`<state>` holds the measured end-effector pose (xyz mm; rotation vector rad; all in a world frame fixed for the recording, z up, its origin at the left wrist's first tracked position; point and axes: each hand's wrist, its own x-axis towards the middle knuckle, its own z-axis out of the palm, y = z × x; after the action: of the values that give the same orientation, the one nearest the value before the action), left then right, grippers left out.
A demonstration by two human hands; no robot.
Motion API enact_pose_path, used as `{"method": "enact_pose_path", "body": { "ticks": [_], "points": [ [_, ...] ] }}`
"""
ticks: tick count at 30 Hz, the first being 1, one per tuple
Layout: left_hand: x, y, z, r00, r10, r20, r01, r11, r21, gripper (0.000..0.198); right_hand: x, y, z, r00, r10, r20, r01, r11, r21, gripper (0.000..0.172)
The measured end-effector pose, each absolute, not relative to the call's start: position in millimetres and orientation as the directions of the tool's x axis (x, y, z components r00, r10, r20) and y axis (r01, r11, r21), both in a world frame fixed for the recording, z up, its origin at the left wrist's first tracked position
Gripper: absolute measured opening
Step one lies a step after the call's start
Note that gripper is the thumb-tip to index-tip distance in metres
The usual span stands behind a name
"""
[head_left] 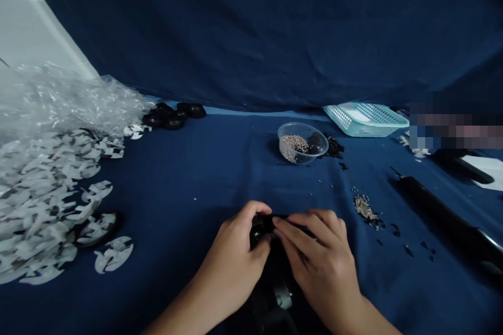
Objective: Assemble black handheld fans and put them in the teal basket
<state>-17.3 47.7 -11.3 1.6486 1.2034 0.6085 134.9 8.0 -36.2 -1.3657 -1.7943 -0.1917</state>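
Low in the middle, my left hand (239, 251) is closed around a glossy black plastic part (257, 230), with the thumb on the near side and the fingers on the far side. My right hand (326, 251) meets it from the other side, its fingertips pinched together at the part's top edge. Anything small between those fingertips is hidden. Most of the part is covered by both hands. Beyond them stands a clear plastic bowl (302, 158) with tiny screws (294, 143) and small black pieces in it.
White plastic pieces (39, 204) lie heaped at left, under clear plastic film (70, 99). Black rounded parts (173, 118) sit behind. At right are loose screws (364, 207), a black electric screwdriver (440, 212) and a light-blue basket (371, 129). Blue cloth (176, 183) covers the table.
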Motion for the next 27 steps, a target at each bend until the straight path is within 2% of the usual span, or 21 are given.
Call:
{"method": "enact_pose_path", "body": {
  "ticks": [9, 13, 27],
  "points": [
    [-17.2, 45.6, -14.3, 0.391, 0.913, -0.117, 0.418, -0.063, 0.906, 0.032, 135.3, 9.8, -40.8, -0.059, 0.748, 0.661, 0.806, 0.426, -0.411, 0.022],
    [-17.4, 45.3, -12.7, 0.399, 0.909, -0.124, 0.412, -0.057, 0.909, 0.029, 136.6, 10.2, -42.4, -0.071, 0.752, 0.655, 0.801, 0.435, -0.413, 0.025],
    [-20.3, 40.5, -12.0, 0.396, 0.915, -0.083, 0.436, -0.107, 0.894, 0.021, 135.3, 6.4, -34.8, -0.107, 0.666, 0.738, 0.856, 0.440, -0.273, 0.022]
  ]
}}
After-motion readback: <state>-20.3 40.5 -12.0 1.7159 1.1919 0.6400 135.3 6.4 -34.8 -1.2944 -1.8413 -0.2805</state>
